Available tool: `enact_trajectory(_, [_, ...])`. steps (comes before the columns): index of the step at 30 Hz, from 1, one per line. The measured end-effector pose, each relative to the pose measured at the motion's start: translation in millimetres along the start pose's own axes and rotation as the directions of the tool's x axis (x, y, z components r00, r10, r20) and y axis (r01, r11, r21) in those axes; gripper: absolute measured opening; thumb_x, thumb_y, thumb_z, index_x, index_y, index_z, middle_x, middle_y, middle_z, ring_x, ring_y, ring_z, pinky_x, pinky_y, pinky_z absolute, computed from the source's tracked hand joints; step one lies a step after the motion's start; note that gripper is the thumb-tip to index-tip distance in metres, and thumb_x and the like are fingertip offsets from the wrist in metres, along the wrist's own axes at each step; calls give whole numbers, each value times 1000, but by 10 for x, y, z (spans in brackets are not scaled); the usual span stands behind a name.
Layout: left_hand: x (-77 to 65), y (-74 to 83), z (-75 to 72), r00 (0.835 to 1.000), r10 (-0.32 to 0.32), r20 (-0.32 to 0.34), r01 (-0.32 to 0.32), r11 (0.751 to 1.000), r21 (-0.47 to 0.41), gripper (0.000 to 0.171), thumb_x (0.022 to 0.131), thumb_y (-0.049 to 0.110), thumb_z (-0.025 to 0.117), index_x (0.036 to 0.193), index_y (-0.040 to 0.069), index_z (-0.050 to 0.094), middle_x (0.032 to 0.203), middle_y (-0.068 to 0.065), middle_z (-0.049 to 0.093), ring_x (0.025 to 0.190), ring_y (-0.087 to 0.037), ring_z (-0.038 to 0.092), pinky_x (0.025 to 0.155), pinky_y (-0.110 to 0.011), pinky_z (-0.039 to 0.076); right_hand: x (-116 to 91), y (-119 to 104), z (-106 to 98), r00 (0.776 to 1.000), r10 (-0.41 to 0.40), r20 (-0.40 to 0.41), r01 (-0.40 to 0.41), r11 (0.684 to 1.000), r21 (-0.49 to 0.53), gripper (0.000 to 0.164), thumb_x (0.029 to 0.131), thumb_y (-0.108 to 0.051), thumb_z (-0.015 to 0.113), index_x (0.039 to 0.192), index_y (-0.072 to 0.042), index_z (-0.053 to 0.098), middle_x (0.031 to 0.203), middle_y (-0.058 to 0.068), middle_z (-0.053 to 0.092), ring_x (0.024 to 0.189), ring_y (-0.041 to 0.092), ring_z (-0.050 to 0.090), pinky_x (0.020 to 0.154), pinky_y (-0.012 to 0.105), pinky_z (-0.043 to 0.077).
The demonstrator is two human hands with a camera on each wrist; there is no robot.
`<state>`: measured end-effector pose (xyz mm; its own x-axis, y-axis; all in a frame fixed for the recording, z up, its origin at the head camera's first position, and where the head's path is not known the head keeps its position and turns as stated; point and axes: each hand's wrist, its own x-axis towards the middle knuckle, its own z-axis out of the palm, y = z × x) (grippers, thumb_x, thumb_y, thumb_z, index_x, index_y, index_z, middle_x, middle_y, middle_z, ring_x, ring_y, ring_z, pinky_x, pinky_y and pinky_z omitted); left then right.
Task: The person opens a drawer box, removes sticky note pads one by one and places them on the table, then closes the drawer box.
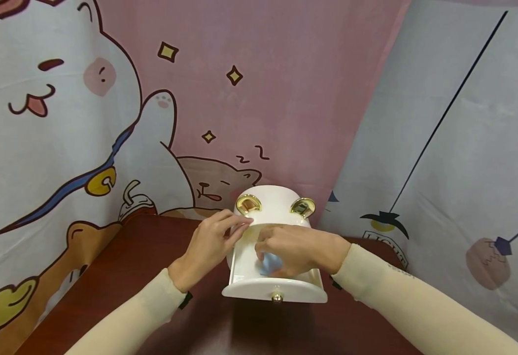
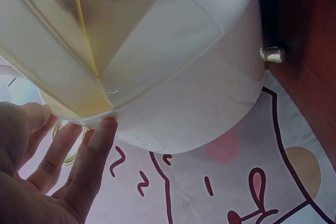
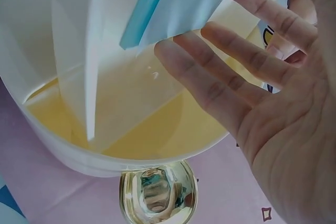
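Note:
A white rounded box [image 1: 273,193] with gold ear-shaped trims stands with its drawer [image 1: 241,261] pulled out toward me. Inside the drawer my right hand [image 1: 298,246] holds a light-blue flat packet [image 3: 184,9], which has a teal strip along one edge. The right fingertips [image 3: 170,51] lie along the packet's lower edge in the right wrist view; the thumb is hidden there. My left hand [image 1: 212,241] rests its fingertips at the rim of the box's opening, on the left below the gold ear [image 1: 248,203]. Those left fingers [image 2: 100,145] are fairly straight and hold nothing.
The drawer front has a small gold knob [image 1: 277,297]. Under the box are short gold feet [image 2: 272,54]. It stands on a dark red-brown table [image 1: 161,276], close to a printed cartoon curtain [image 1: 285,98] behind it.

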<state>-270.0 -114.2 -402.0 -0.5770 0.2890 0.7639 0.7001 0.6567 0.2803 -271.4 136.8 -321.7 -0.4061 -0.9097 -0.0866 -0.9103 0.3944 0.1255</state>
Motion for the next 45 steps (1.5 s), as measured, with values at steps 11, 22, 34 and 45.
enact_trajectory(11, [-2, -3, 5, 1000, -2, 2, 2, 1000, -3, 17, 107, 18, 88, 123, 19, 92, 99, 3, 80, 77, -21, 67, 64, -24, 51, -63, 49, 25, 998, -61, -30, 62, 997, 40, 31, 98, -33, 95, 126, -27, 84, 133, 3, 75, 122, 18, 74, 112, 37, 61])
enact_trajectory(22, [-2, -2, -8, 1000, 8, -13, -7, 1000, 5, 18, 105, 17, 90, 123, 20, 92, 96, 4, 79, 76, -11, 60, 63, -21, 48, -115, 98, 36, 990, -107, -93, 111, 993, 40, 27, 96, -34, 95, 120, -26, 83, 138, 8, 78, 134, 24, 74, 118, 42, 61])
enact_trajectory(34, [-12, -1, -22, 1000, -3, -6, 3, 1000, 4, 19, 105, 18, 90, 124, 19, 92, 97, 4, 79, 76, -16, 64, 64, -22, 49, -155, 75, 51, 981, -106, -161, 114, 993, 44, 31, 95, -34, 96, 120, -22, 82, 127, -2, 80, 123, 15, 76, 108, 34, 64])
enact_trajectory(45, [-11, -5, -11, 1000, 1, -1, -1, 1000, 8, 19, 105, 18, 90, 124, 20, 92, 98, 3, 79, 78, -9, 59, 64, -23, 51, -233, 78, 41, 978, -75, -193, 94, 991, 95, 37, 97, -34, 95, 127, -21, 78, 141, 4, 75, 123, 17, 78, 104, 34, 66])
